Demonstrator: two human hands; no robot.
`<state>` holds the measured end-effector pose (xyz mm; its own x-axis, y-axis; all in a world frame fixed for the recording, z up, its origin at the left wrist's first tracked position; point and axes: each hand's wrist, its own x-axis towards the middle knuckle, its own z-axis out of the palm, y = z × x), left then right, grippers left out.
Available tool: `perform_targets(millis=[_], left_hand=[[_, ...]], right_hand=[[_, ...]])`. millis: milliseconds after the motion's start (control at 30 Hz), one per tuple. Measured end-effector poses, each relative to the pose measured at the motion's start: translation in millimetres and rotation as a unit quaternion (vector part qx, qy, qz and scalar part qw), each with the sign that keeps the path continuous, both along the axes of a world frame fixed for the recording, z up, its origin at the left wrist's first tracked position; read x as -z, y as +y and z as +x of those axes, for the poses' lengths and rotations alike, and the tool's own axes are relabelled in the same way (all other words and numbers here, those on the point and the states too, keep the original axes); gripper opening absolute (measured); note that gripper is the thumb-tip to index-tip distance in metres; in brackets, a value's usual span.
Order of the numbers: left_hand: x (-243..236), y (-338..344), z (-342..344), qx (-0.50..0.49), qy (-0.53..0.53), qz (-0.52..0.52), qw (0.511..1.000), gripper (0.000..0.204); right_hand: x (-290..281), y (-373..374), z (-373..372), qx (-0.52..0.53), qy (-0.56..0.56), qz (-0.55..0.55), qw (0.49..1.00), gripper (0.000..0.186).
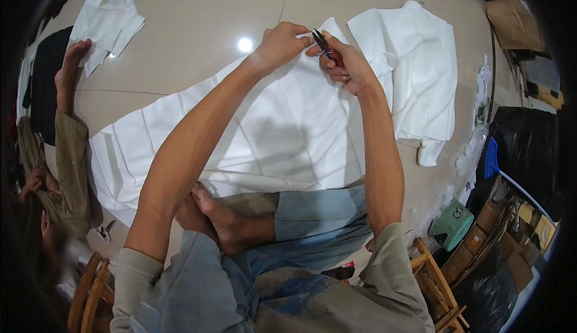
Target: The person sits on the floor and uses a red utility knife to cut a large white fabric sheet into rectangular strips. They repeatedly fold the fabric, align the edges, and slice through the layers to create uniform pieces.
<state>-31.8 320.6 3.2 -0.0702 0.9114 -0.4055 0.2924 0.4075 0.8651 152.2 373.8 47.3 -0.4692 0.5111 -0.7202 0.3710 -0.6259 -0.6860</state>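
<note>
A large white fabric piece (264, 128) with seam-like lines running along it spreads over the floor in front of my crossed legs. At its far edge, my left hand (281, 45) is closed, pinching the cloth between thumb and fingers. Close beside it, my right hand (351, 65) grips small thread snips (323, 42) with dark blades and a red-and-black handle. The blades point up and left, toward the pinched edge. Whether they touch the cloth or a thread is too small to tell.
Another white garment pile (421, 68) lies to the right. More white cloth (111, 14) and a seated person's foot (71, 68) are far left. On the right stand a green container (451, 225), a blue broom (491, 157), cardboard (481, 225) and a black plastic bag (526, 146).
</note>
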Motion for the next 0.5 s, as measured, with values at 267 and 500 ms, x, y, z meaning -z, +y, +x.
perform_targets(millis=[267, 500], left_hand=[[-9.9, -2.0, -2.1, 0.065, 0.043, 0.002, 0.997, 0.040], [-15.3, -47.7, 6.8, -0.068, 0.239, 0.323, 0.913, 0.068]], right_hand=[[-0.3, 3.6, -6.7, -0.036, -0.042, 0.039, 0.998, 0.049], [-1.8, -27.1, 15.4, 0.246, 0.109, 0.148, 0.952, 0.054]])
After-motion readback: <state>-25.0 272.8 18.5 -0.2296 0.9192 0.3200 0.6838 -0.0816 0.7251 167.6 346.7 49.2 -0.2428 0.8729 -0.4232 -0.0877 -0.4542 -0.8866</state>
